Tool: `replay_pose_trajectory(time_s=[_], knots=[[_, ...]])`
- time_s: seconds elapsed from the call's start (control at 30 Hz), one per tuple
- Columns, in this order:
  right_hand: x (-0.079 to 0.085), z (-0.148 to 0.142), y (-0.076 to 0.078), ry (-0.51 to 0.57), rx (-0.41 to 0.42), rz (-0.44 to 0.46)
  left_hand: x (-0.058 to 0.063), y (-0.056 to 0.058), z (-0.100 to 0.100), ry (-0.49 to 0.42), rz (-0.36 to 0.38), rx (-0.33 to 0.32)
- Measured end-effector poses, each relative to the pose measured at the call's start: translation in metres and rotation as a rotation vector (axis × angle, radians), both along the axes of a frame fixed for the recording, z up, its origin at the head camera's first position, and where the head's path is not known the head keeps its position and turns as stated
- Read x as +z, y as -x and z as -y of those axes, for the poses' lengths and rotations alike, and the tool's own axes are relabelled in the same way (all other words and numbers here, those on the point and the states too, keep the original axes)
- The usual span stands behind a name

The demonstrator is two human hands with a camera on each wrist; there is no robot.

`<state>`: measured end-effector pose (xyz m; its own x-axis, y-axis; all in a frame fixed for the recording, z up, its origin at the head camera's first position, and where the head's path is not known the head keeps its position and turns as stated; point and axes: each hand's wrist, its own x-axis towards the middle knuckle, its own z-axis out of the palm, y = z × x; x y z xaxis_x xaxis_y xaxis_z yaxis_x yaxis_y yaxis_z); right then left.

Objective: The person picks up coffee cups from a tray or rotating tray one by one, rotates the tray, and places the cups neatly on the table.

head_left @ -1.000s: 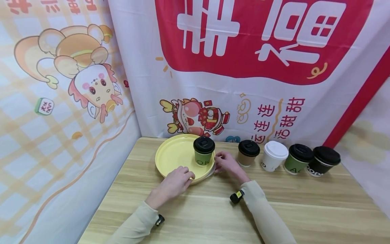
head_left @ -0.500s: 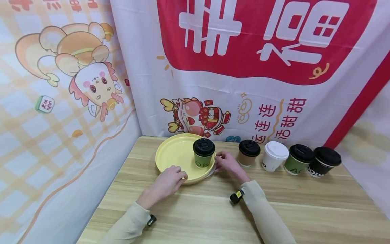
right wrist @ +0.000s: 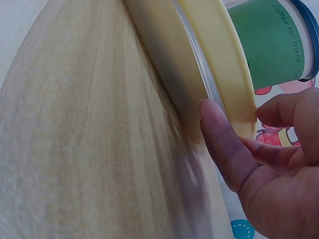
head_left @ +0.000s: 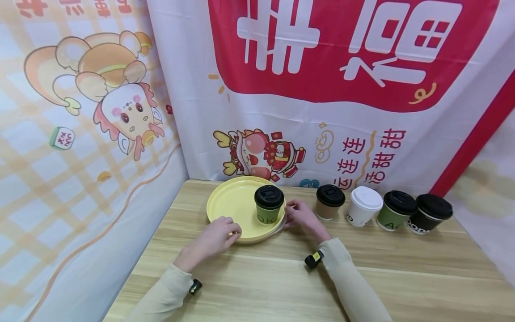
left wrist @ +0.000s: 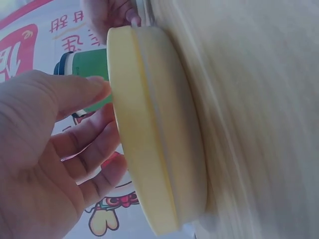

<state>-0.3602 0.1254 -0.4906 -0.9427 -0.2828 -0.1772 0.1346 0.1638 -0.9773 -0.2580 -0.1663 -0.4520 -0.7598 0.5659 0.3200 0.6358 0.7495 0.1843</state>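
Note:
A round yellow tray [head_left: 237,203], with a raised rim and a tan lower part, lies at the back left of the table. A green paper cup [head_left: 268,214] with a black lid stands upright on its right side, "OK" facing forward. My left hand [head_left: 215,235] holds the tray's front left rim; in the left wrist view, the thumb [left wrist: 97,87] lies at the edge and the fingertips pass behind it. My right hand [head_left: 299,214] pinches the right edge. In the right wrist view, its thumb [right wrist: 219,134] presses near the pale seam and the index finger touches the upper rim.
To the right of the tray stand a brown cup [head_left: 328,208], a white cup [head_left: 362,212], another green cup [head_left: 394,217] and a black cup [head_left: 426,219], all lidded, in a row. Printed cloth [head_left: 257,107] hangs along the table's back edge.
My left hand has moved left along the tray's front. The green cup has shifted slightly toward me and its lettering has turned, as the tray has rotated a little. My right hand stays put.

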Motion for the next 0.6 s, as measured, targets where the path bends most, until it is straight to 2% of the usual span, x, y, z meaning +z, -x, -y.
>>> replay_pose_trajectory(time_s=[0.13,0.33,0.5,0.6], knots=[[0.0,0.0,0.0,-0.004,-0.007,0.003,0.003,0.006,0.003,-0.055,0.0,0.024],[-0.001,0.0,0.002,-0.008,-0.004,-0.001,0.007,0.022,0.015,-0.246,0.01,0.079],[-0.004,0.0,0.003,-0.001,-0.001,-0.013,0.01,0.035,0.025,-0.374,0.019,0.149],[-0.004,0.0,0.003,0.002,-0.004,-0.007,0.01,0.042,0.03,-0.412,0.016,0.225]])
